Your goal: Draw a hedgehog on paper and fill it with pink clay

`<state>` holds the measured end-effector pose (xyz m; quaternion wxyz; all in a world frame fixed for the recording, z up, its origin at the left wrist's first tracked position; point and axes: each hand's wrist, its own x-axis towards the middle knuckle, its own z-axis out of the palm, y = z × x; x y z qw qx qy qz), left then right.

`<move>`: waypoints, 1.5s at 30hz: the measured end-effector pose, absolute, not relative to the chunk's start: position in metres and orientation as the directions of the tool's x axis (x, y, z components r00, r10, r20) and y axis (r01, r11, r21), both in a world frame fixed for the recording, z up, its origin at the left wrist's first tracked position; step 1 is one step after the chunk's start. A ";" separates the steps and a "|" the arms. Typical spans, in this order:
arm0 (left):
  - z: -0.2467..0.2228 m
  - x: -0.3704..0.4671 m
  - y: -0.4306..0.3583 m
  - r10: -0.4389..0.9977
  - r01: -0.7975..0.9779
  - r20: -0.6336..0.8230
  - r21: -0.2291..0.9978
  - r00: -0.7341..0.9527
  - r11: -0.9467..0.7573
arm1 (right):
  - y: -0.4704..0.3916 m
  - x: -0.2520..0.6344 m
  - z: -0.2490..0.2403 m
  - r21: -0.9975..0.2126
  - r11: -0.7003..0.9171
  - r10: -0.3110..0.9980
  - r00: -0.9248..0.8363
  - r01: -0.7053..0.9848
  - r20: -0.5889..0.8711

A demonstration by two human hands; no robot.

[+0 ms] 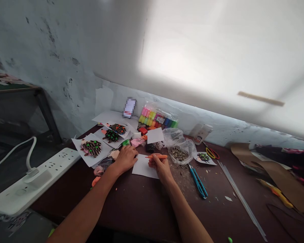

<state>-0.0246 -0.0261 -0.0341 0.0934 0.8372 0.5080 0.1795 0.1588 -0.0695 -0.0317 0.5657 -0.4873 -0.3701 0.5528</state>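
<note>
A white sheet of paper lies on the dark table in front of me. My left hand rests at its upper left edge, fingers bent together and fingertips on the paper. My right hand is closed round an orange pen, held almost level over the sheet with its narrow end to the left. Just beyond sits a smaller white card. Paper pieces with seed-covered hedgehog figures lie to the left. A plastic bag of striped seeds is right of the pen.
Coloured clay packs and a phone stand by the wall. Blue-handled pliers, scissors, clear glue sticks and a yellow glue gun lie to the right. A white power strip occupies the left edge.
</note>
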 end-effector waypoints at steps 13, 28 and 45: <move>-0.014 -0.028 -0.040 0.872 0.797 0.049 0.382 0.487 -0.467 | -0.064 0.153 -0.023 -0.995 -0.104 0.995 0.009 0.003 -0.104; -0.006 -0.030 -0.041 0.846 0.789 -0.024 0.375 0.532 -0.486 | -0.057 0.150 -0.026 -0.995 -0.070 0.996 0.062 0.073 -0.065; -0.008 -0.038 -0.037 0.839 0.782 -0.064 0.408 0.540 -0.472 | -0.061 0.152 -0.025 -0.996 -0.092 0.991 0.101 0.000 -0.091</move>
